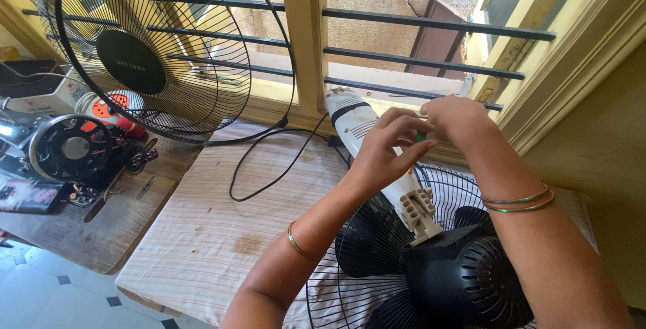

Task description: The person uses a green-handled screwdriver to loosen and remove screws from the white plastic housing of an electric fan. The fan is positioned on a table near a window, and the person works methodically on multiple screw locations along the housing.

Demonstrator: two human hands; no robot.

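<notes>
A table fan lies face down on the cloth-covered table [202, 235], its black motor housing [464, 282] and blades inside the rear wire guard [350, 288]. Its white stand neck [360, 124] points away toward the window. My left hand [380, 151] grips the white neck near its middle. My right hand [454, 117] is closed around a small green-tipped tool or part held against the neck; what it is stays hidden by my fingers. Both wrists wear thin bangles.
The detached front fan guard [145, 50] leans upright against the barred window [431, 26]. A black power cord [269, 161] loops over the cloth. At the left a sewing machine [67, 147] stands on a wooden table, with a phone [30, 194] beside it.
</notes>
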